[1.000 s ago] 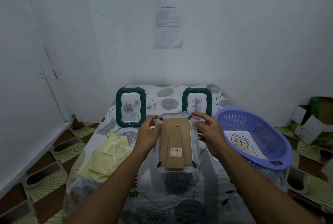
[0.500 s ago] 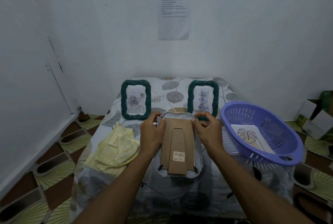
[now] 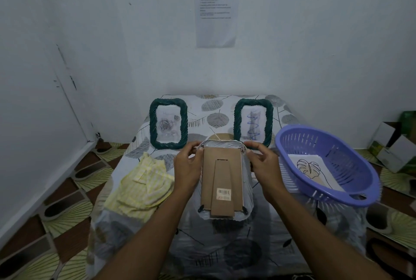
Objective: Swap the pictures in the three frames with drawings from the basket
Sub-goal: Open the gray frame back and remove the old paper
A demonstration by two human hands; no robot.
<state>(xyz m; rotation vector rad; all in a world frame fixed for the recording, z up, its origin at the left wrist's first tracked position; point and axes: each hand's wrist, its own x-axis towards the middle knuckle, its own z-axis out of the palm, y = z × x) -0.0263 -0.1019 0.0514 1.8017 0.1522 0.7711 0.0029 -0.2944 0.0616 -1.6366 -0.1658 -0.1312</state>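
Note:
A white frame lies face down on the table, its brown cardboard back and stand facing up. My left hand pinches its upper left corner, and my right hand pinches the upper right corner by a small clip. Two dark green frames stand upright behind: the left frame shows a rose picture, the right frame a blue scribbled figure. The purple basket at the right holds a leaf drawing on white paper.
A yellow checked cloth lies left of the face-down frame. The small table has a leaf-patterned cover. White walls stand close behind and left, with a printed sheet taped up. Cardboard boxes sit on the floor at right.
The view drew back and up a little. Both hands slid to the top corners of the face-down frame, fingers now at the clips there. The frame stayed in place.

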